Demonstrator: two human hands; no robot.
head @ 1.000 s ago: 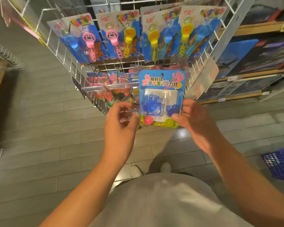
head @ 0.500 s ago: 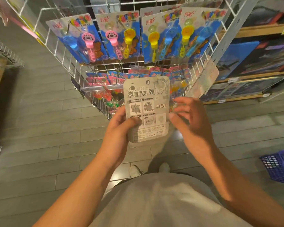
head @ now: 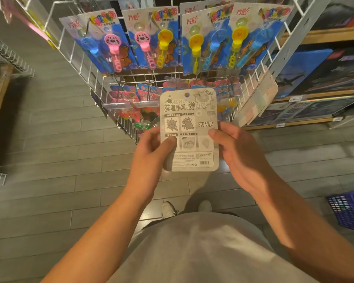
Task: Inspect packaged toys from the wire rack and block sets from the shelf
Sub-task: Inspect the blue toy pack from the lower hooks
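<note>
The toy package was held at frame centre, its grey printed back toward the camera; the blister front was hidden. Fine print along its lower edge was illegible. The left hand gripped the package's left edge, thumb pressed on the card, fingers concealed behind it. The right hand pinched the right edge with the thumb in front, remaining fingers out of sight behind the card. The wire rack stood behind, upper frame, its top cut off; carded bubble wands hung there. The shelf at right held blurred dark boxes.
</note>
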